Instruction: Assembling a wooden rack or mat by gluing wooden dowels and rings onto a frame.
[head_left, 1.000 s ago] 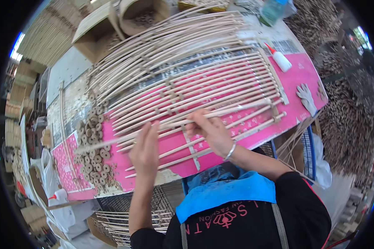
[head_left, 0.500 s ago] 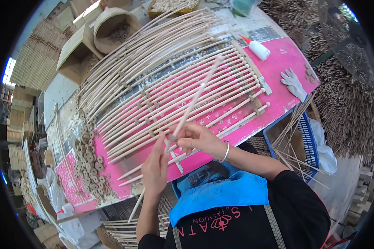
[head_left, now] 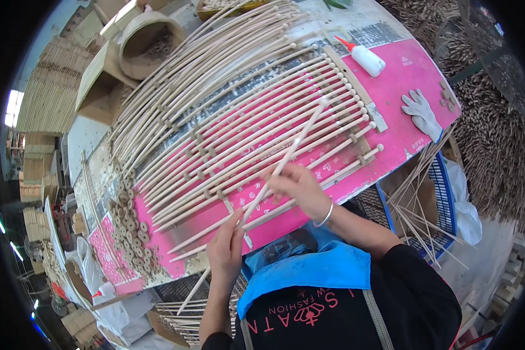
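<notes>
A long pale wooden stick [head_left: 290,154] runs slantwise across my front, its upper end over the sticks laid on the pink sheet, its lower end past the table edge. Pinched low on it, my left hand [head_left: 226,249] has closed fingers. Farther up, my right hand [head_left: 303,189], with a bracelet at the wrist, has its fingers curled on the stick; whether a ring lies under them is hidden. Below the hands lie several round-tipped wooden sticks [head_left: 256,153] in a row, some carrying small wooden rings, their knobbed ends by a wooden strip [head_left: 356,99].
Loose wooden rings [head_left: 125,230] are heaped at the left. A red-tipped white glue bottle [head_left: 367,60] and a white glove [head_left: 420,114] lie at the right. A blue basket [head_left: 446,195] of thin sticks stands beside the table. Wooden containers [head_left: 102,84] sit at the far left.
My right hand has moved right and up along the stick, away from my left hand. A ring seen near my fingers before no longer shows clearly. The stick's upper end has shifted right.
</notes>
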`<state>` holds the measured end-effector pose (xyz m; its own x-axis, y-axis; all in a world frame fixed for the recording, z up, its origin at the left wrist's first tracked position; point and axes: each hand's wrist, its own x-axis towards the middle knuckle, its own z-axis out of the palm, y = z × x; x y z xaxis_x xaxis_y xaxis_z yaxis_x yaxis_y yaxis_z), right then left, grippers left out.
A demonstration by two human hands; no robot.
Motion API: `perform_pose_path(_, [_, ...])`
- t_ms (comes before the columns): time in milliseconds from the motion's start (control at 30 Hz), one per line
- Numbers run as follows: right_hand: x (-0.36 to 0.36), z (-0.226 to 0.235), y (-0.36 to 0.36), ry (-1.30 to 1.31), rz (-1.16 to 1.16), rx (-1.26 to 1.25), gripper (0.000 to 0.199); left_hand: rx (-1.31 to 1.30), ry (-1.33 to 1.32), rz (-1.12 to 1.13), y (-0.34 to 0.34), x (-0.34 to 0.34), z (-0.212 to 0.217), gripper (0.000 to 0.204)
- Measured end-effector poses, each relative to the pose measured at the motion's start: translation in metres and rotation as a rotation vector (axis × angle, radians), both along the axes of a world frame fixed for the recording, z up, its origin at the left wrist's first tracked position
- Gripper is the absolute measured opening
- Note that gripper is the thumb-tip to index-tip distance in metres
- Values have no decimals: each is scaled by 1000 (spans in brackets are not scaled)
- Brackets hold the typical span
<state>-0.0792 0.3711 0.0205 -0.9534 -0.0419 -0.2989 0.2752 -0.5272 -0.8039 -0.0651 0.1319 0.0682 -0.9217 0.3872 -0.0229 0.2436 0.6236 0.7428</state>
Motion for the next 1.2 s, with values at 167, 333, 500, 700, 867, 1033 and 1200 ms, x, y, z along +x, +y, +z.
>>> perform_pose_path(167, [-18, -9, 49, 44, 41, -10, 35, 31, -96, 5, -16, 2, 0, 36])
perform_pose_path(333, [-20, 4, 54, 131, 27, -3, 35, 73, -182, 0, -13, -8, 8, 36])
perform_pose_path(500, [-22, 4, 68, 123, -79, -7, 31, 23, -44, -6, -14, -9, 4, 31])
perform_pose_path(700, [-16, -11, 79, 118, -77, 43, 27, -51, 32, 18, -5, -12, 8, 29])
perform_pose_path(867, [-5, -12, 88, 113, -63, 130, 33, -23, 76, 16, 0, -13, 2, 29])
perform_pose_path(1033, [5, -2, 96, 81, -60, -37, 44, -60, 46, -25, 2, -16, 2, 27])
perform_pose_path(1200, [15, -13, 98, 35, -72, -38, 37, -62, 126, -79, 3, -18, -4, 29])
